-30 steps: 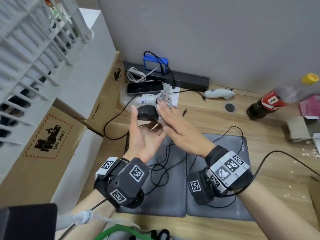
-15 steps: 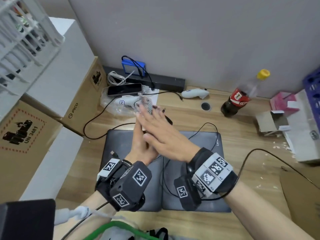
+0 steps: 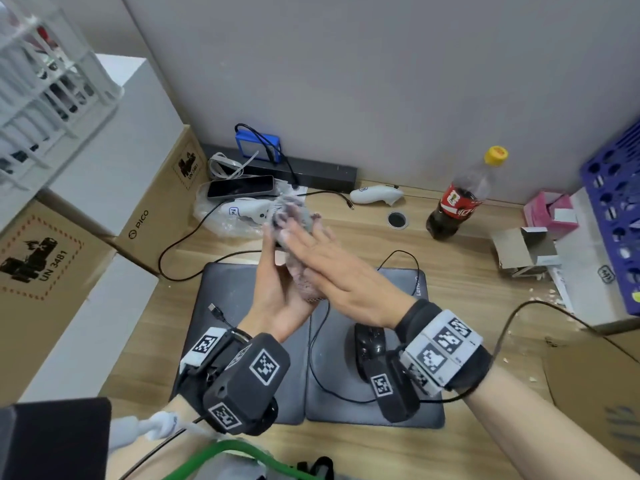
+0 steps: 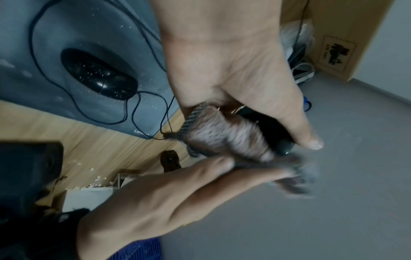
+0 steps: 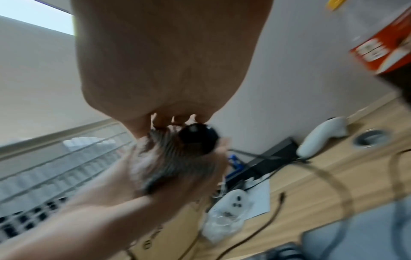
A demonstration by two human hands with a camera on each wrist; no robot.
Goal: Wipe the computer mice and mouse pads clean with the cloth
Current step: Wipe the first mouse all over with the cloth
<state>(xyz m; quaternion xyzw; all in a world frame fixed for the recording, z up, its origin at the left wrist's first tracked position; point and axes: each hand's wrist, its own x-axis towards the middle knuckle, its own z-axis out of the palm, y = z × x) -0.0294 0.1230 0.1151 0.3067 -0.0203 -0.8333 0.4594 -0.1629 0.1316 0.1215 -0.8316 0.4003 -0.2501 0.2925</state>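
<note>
My left hand (image 3: 273,268) is raised over the pads and grips a black mouse (image 4: 275,130), thumb along its side. My right hand (image 3: 332,271) lies flat across it, straight fingers pressing a grey striped cloth (image 3: 301,278) against the mouse (image 5: 198,139). In the head view the cloth and fingers hide most of that mouse. A second black mouse (image 3: 370,344), speckled with white crumbs (image 4: 98,73), sits on the right mouse pad (image 3: 346,403). The left mouse pad (image 3: 228,289) lies beside it, edges touching.
Mouse cables (image 3: 315,358) loop over both pads. A cola bottle (image 3: 457,202), a white controller (image 3: 375,195), a phone (image 3: 240,187) and a plastic bag stand at the back. Cardboard boxes (image 3: 152,216) line the left; a blue crate (image 3: 616,209) and a small carton (image 3: 523,251) stand right.
The right hand has rubbed the cloth along the mouse, which it now mostly covers. Both hands have drawn back over the pads, and the head view has swung right.
</note>
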